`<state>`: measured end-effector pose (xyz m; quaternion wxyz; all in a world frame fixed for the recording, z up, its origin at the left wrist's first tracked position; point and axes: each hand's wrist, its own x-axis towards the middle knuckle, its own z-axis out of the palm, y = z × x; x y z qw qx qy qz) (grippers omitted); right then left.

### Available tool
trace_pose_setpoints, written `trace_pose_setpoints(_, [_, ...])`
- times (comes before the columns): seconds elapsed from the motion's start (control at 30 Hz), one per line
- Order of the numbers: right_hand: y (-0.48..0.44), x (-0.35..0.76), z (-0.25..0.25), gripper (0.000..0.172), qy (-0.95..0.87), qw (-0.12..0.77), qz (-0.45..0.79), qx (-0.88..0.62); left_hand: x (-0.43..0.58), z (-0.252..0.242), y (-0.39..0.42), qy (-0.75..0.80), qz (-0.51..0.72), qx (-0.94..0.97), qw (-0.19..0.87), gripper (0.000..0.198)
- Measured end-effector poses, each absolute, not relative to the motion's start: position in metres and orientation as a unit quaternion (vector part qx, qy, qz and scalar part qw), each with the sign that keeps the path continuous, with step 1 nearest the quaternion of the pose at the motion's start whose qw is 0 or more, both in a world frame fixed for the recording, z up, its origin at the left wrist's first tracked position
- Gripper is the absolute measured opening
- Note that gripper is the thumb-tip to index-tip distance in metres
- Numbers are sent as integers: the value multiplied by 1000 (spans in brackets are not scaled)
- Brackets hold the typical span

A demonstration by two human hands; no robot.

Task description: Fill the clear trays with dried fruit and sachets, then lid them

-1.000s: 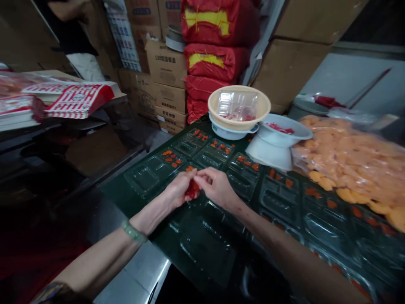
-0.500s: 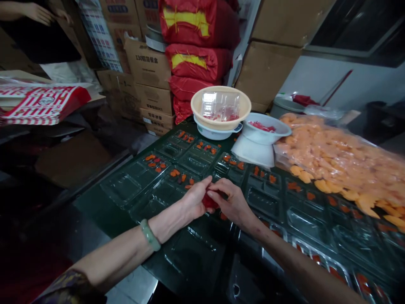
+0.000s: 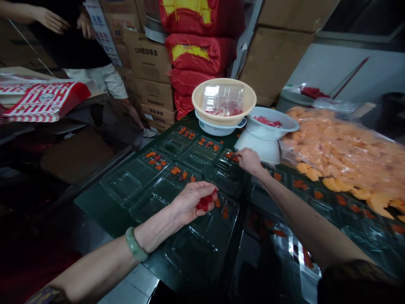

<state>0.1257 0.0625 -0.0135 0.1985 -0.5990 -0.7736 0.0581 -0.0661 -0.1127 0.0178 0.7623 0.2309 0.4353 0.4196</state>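
Observation:
My left hand point(image 3: 188, 202), with a green bangle point(image 3: 136, 245) on its wrist, is cupped around several small red pieces point(image 3: 205, 204) of a kind I cannot make out. It is held above a clear plastic tray point(image 3: 202, 240). Farther off, my right hand point(image 3: 249, 161) reaches to the top compartment of another clear tray point(image 3: 226, 175). Its fingers are pinched together there; what is between them is hidden. Orange slices point(image 3: 175, 170) and some darker red pieces point(image 3: 157, 157) lie in the small upper compartments of the trays around my hands.
Behind the trays stand a cream basin point(image 3: 198, 95) with a clear lidlike tray in it and a white bowl point(image 3: 289, 122) of red pieces. A large bag of orange slices point(image 3: 344, 147) covers the right side. Another person point(image 3: 63, 46) stands at far left. Cartons point(image 3: 153, 69) and red bales point(image 3: 202, 55) are stacked behind.
My right hand has left my left hand and moved forward to a farther tray. My left hand has opened somewhat, showing the red pieces. The other person has shifted right.

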Motion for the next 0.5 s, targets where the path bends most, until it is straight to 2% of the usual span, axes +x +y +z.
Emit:
trace_pose_setpoints(0.1, [12, 113, 1, 20, -801, 256, 130, -526, -63, 16, -123, 448, 436, 229, 746, 28])
trace_pose_setpoints(0.13, [-12, 110, 7, 21, -803, 290, 207, -477, -60, 15, -126, 460, 436, 229, 739, 33])
trace_pose_setpoints(0.2, [-61, 106, 17, 23, -794, 287, 372, -386, -50, 14, -135, 487, 416, 238, 730, 38])
trace_pose_setpoints(0.27, [-102, 109, 24, 18, -752, 304, 460, -362, -38, 12, -141, 500, 382, 246, 737, 40])
trace_pose_setpoints(0.4, [-129, 133, 26, 12, -706, 327, 495, -387, -16, 9, -144, 484, 338, 212, 779, 41])
trace_pose_setpoints(0.5, [-103, 167, 18, 15, -705, 361, 398, -463, -4, 10, -139, 444, 332, 138, 821, 36])
